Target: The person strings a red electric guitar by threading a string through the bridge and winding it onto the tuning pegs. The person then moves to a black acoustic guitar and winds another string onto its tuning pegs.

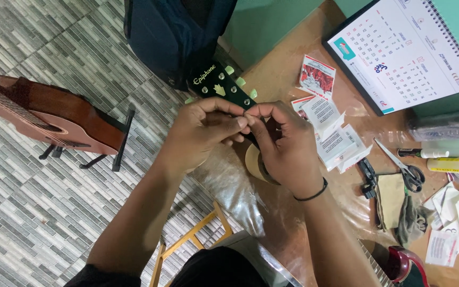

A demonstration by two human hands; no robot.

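left hand [200, 135] and right hand [282, 143] meet fingertip to fingertip over the black guitar headstock [221, 85], both closed in a pinch; what they pinch is too small to tell. the headstock lies at the desk [282, 69] edge, pale green tuner knobs outward. string packets [330, 133] and scissors [402, 167] lie right of the hands

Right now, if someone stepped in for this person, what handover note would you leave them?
Left hand and right hand meet fingertip to fingertip over the black guitar headstock; whatever they pinch is too small to tell. Headstock lies on the brown table, pale-green tuner knobs fitted. Small paper packets, scissors and cloth lie to the right. Stringing progress is hidden by the hands.
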